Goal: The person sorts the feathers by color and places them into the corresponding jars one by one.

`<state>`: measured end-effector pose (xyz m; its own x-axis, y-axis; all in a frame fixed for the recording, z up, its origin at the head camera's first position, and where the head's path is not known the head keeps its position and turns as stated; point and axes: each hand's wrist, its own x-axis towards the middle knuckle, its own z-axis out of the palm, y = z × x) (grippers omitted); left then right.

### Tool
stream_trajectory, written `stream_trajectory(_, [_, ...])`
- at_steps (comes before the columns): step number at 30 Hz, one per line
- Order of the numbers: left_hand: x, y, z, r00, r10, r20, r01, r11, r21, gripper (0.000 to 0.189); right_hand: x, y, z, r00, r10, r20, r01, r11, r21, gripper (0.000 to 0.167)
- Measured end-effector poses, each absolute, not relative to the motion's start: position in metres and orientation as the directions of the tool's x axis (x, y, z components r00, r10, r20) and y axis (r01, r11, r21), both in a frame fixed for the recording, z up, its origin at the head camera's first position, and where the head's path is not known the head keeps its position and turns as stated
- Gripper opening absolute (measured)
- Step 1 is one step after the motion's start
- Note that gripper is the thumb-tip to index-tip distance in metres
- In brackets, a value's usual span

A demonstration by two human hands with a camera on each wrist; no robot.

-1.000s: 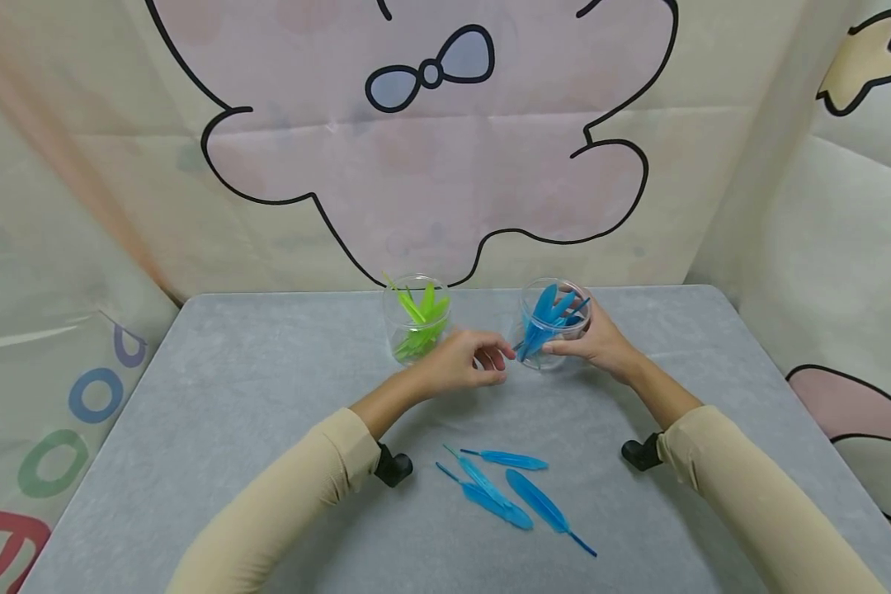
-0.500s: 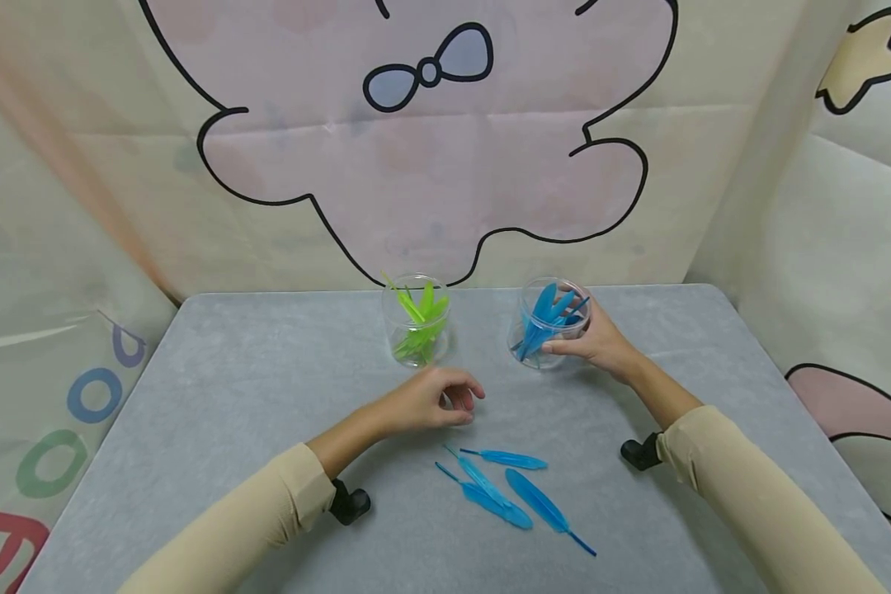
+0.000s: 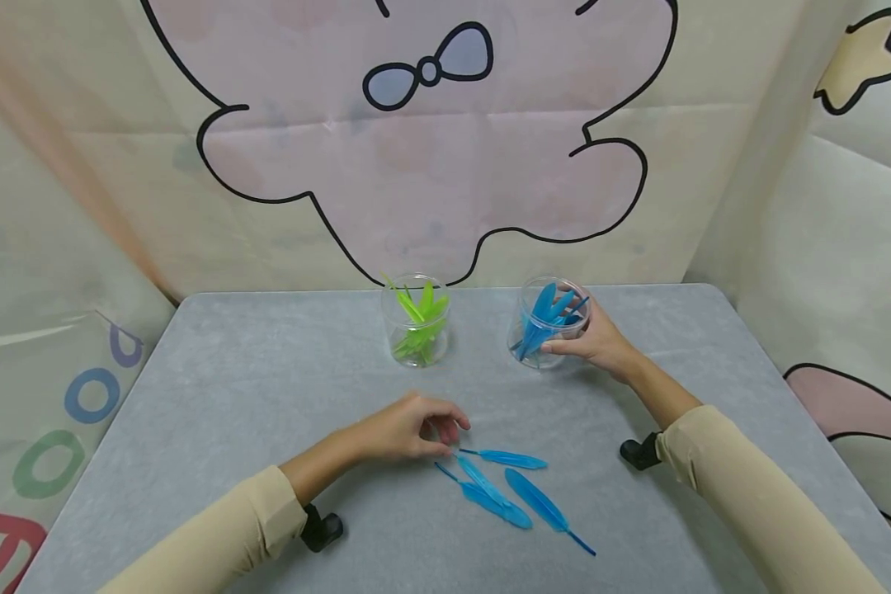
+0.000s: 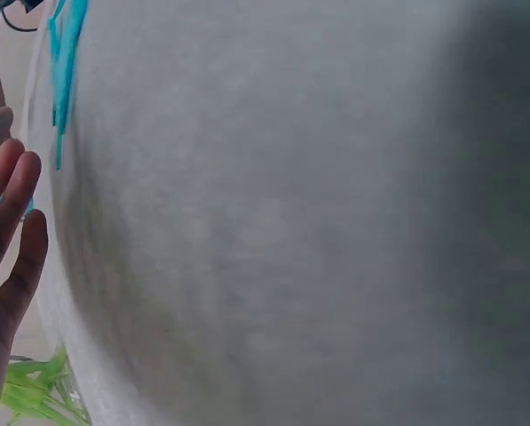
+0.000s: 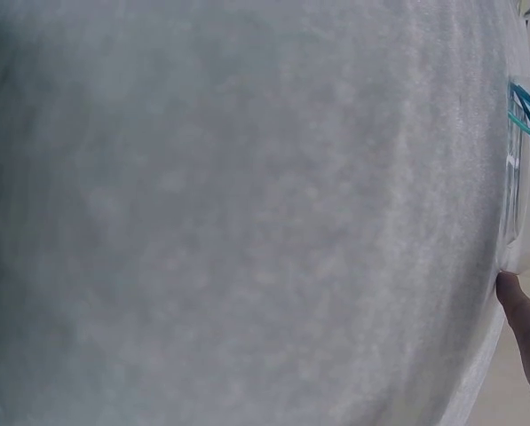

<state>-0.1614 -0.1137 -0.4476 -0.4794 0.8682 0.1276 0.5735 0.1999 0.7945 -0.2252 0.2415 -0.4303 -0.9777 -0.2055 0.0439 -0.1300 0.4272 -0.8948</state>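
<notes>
In the head view my right hand (image 3: 601, 345) holds a clear plastic cup (image 3: 516, 345) by its right side, thumb in front. Several blue feathers (image 3: 542, 318) stand inside that cup. My left hand (image 3: 408, 427) hovers over the table with fingers loosely bent and nothing in them. Its thumb tip is beside the quill ends of several blue feathers lying on the table, among them a short feather (image 3: 516, 459) and a larger feather (image 3: 536, 497). The left wrist view shows the same left hand (image 4: 7, 240) with its fingers spread, apart from the blue feathers (image 4: 65, 71).
A second clear cup (image 3: 397, 340) with bright green feathers (image 3: 425, 318) stands at the table's back edge, left of the held cup. Grey cloth covers the table (image 3: 267, 371). A printed curtain (image 3: 304, 165) hangs right behind it.
My left hand has come away from between the cups, moving toward me and left to the loose feathers. The right hand keeps its hold; its cup has shifted slightly left.
</notes>
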Motion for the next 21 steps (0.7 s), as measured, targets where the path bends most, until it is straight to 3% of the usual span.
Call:
stream_trajectory(9, [-0.149,-0.121,-0.452,-0.459,0.887,0.052,0.51,0.216,0.833,0.036,-0.225,0.241,-0.43,-0.98,-0.196,0.025,-0.114,0.453,-0.884,0.099])
stream_trajectory(21, [-0.143,-0.124,-0.457,-0.471,0.882,0.023,0.519,0.256,0.815,0.038,-0.225,0.242,-0.43,-0.982,-0.19,0.02,-0.105,0.451,-0.886,0.098])
